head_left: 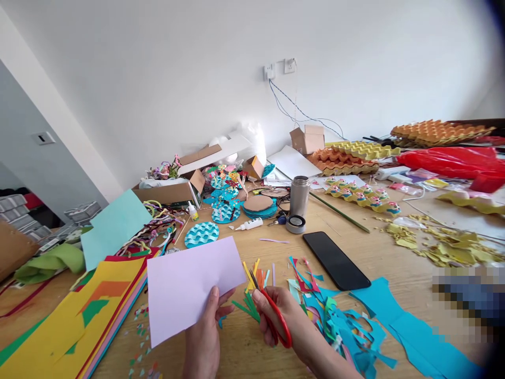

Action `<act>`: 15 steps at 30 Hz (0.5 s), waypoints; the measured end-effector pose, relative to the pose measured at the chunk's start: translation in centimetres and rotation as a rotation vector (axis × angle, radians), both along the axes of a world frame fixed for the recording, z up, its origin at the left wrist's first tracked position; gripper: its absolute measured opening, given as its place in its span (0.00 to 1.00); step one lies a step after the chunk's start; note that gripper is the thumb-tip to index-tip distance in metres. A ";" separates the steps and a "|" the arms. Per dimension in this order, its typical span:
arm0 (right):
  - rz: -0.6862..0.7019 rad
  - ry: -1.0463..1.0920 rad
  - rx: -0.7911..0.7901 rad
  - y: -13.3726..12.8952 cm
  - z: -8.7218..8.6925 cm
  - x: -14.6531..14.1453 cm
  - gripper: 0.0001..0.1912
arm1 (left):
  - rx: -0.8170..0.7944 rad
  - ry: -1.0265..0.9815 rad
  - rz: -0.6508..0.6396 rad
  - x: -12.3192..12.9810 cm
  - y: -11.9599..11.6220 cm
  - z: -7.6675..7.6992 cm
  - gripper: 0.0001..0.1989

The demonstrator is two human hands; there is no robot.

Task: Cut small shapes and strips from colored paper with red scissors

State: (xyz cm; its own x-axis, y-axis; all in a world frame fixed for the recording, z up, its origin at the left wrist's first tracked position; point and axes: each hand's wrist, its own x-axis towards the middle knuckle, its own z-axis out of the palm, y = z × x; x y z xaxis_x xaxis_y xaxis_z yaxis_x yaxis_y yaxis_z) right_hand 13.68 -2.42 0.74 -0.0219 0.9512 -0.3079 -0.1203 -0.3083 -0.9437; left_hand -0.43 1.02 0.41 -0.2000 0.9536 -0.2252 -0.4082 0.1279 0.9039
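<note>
A lilac paper sheet (189, 287) is held by its lower right part in my left hand (205, 326), thumb on top and fingers behind. Red-handled scissors (281, 321) are in my right hand (278, 308), just right of the sheet, with their blades pointing up and left. The scissors do not touch the paper. Beneath and around the blades lie thin strips in yellow, orange and green (249, 306). A narrow lilac strip (274, 241) rests farther back on the table.
Stacked coloured paper (106, 305) lies at left. Blue scraps (351, 326) and a black phone (335, 260) are at right. Behind stand a metal flask (300, 197), glue bottle (251, 224), wavy blue disc (201, 235) and egg trays (361, 196).
</note>
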 end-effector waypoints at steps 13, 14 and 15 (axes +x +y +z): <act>0.059 0.004 0.069 -0.1 -1.3 -0.3 0.27 | 0.002 -0.007 -0.001 0.1 -0.2 0.4 0.24; 0.064 -0.001 0.071 -0.1 -1.3 -0.4 0.27 | 0.005 -0.005 -0.003 0.1 -0.2 0.3 0.24; 0.066 -0.008 0.075 -0.1 -1.3 -0.4 0.27 | 0.005 -0.005 -0.004 0.1 -0.3 0.2 0.23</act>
